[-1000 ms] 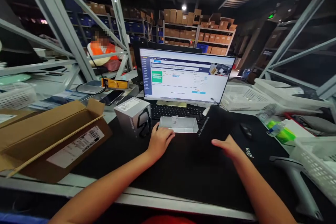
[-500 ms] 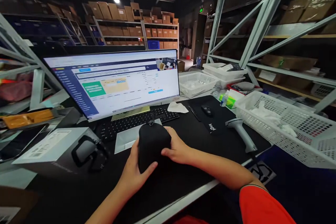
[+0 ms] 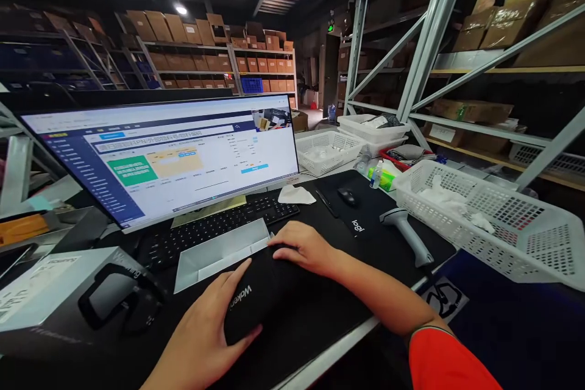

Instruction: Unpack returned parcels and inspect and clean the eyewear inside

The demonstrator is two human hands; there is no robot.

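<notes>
Black case (image 3: 251, 308) had just turned lettering-up, nearside of keyboard (image 3: 219, 225); work seemingly shifted to its edge. Left hand (image 3: 205, 320) grasped it; right hand (image 3: 308, 248) curled at its keyboard-side end, grip unclear.

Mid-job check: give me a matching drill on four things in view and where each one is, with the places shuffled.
Things
1. black case
2. barcode scanner
3. open tray
4. mouse

Places
A. just beyond the "logi" lettering
B. just in front of the keyboard
C. between the "logi" lettering and the large white basket
D. in the left hand

Pairs: 1-D, 2-C, 3-B, 4-A
</notes>
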